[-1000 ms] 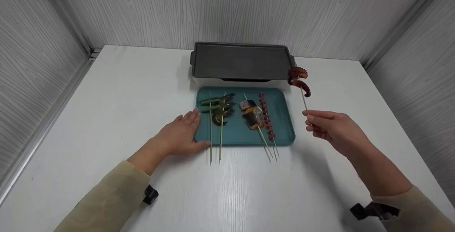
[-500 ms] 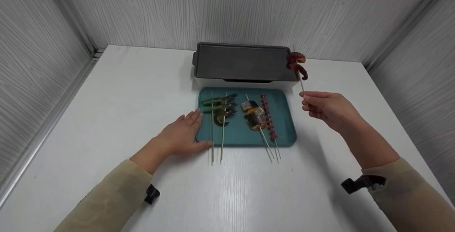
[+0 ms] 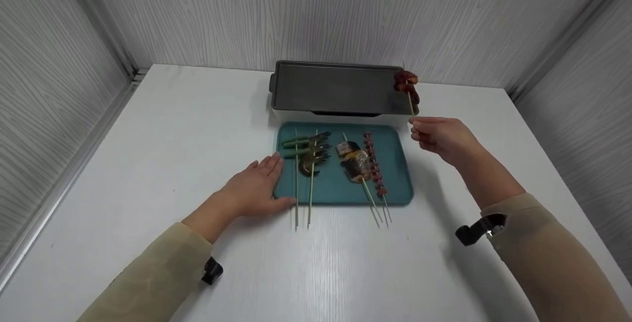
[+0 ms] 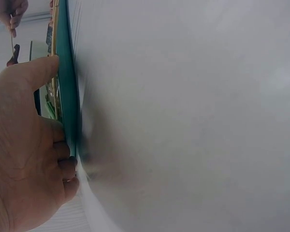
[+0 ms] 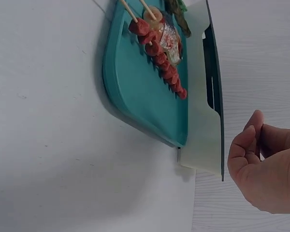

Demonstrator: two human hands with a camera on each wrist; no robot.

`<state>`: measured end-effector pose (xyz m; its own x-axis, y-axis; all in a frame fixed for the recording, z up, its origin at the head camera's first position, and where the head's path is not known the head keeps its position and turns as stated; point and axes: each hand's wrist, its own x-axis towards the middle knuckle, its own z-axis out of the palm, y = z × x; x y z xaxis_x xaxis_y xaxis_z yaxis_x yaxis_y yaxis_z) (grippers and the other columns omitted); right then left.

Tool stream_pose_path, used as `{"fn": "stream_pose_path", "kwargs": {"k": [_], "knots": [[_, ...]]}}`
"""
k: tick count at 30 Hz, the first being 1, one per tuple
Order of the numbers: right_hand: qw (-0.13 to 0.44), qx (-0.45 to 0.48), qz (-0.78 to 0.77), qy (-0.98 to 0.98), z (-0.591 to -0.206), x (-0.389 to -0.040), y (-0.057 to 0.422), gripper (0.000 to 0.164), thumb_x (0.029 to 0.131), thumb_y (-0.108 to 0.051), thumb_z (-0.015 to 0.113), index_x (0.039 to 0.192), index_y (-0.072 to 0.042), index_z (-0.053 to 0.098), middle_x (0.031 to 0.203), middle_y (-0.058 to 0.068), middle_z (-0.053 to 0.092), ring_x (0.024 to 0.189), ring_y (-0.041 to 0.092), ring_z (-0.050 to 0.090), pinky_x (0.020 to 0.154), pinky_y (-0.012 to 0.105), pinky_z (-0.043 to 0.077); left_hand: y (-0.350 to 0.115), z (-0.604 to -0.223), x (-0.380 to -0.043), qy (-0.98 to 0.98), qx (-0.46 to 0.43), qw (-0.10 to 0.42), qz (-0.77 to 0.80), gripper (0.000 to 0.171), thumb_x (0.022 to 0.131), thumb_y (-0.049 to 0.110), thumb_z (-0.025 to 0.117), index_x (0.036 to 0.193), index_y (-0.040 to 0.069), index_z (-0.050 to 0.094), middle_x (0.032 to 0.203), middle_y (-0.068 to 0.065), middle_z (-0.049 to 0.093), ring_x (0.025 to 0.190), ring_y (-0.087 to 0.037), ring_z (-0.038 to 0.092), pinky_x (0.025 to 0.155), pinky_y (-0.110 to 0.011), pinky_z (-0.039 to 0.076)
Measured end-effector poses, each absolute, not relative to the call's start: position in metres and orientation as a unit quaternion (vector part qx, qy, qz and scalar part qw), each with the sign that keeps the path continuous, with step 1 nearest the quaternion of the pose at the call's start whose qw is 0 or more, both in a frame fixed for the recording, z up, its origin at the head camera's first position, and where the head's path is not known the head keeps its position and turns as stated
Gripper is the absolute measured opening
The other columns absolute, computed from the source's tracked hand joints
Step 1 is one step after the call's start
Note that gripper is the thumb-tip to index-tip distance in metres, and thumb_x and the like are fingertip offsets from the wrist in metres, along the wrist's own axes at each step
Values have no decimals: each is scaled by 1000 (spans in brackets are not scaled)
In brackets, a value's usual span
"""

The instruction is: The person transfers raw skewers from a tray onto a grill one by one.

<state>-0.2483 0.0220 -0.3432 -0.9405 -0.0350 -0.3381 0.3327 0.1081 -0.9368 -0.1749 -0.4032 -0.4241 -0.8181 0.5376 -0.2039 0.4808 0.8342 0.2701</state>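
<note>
My right hand (image 3: 447,137) pinches the stick of an octopus skewer (image 3: 406,79) between thumb and fingertips. Its dark red tentacle pieces are raised over the right end of a black electric griddle (image 3: 335,87). In the right wrist view the right hand (image 5: 266,164) hides most of the stick. Fingers extended, my left hand (image 3: 253,188) rests against the left edge of a teal tray (image 3: 340,194), its thumb by the front corner. On the tray lie a green vegetable skewer (image 3: 292,142), a shrimp skewer (image 3: 311,161), a fish skewer (image 3: 358,164) and a red meat skewer (image 3: 374,166).
The griddle stands directly behind the tray on a white table (image 3: 345,267), near the back wall (image 3: 335,11). Several skewer sticks jut past the tray's front rim. Side walls flank the table left and right.
The right hand has moved forward and left, bringing the octopus skewer from beside the griddle's front right corner to over its right end. The left hand stays at the tray.
</note>
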Motion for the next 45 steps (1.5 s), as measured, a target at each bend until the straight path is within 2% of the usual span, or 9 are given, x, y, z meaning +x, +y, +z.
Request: {"fn": "stream_pose_path", "kwargs": {"k": [3, 17, 24, 31, 45], "knots": [[142, 102, -663, 728, -347, -254, 21, 24, 107, -17, 65, 128, -6, 68, 92, -1, 74, 87, 9, 68, 81, 24, 56, -404, -425, -174, 948, 269, 136, 104, 101, 104, 64, 48, 165, -9, 16, 174, -25, 10, 161, -40, 13, 130, -54, 16], [143, 108, -644, 743, -359, -268, 15, 42, 110, -19, 61, 147, 0, 55, 96, 0, 73, 88, 10, 65, 81, 25, 54, -402, -428, -173, 948, 268, 137, 105, 102, 104, 67, 47, 166, -8, 15, 175, -24, 7, 162, -38, 12, 130, -53, 16], [146, 94, -633, 754, -364, -273, 17, 50, 112, -18, 57, 156, 4, 47, 92, -7, 71, 88, 7, 64, 81, 24, 53, -403, -427, -172, 948, 267, 137, 110, 101, 104, 65, 48, 166, -8, 16, 175, -24, 8, 162, -38, 12, 130, -53, 15], [147, 96, -628, 758, -365, -274, 20, 49, 113, -18, 54, 155, 5, 47, 99, -3, 70, 89, 8, 62, 83, 24, 52, -401, -427, -171, 947, 269, 134, 113, 101, 103, 65, 49, 166, -8, 16, 175, -24, 9, 162, -38, 13, 130, -53, 16], [144, 110, -648, 740, -366, -275, 18, 43, 112, -18, 55, 149, 3, 50, 99, 1, 68, 89, 10, 60, 82, 26, 52, -399, -428, -173, 947, 274, 127, 107, 102, 103, 65, 48, 165, -9, 16, 174, -24, 10, 162, -38, 14, 130, -53, 17]]}}
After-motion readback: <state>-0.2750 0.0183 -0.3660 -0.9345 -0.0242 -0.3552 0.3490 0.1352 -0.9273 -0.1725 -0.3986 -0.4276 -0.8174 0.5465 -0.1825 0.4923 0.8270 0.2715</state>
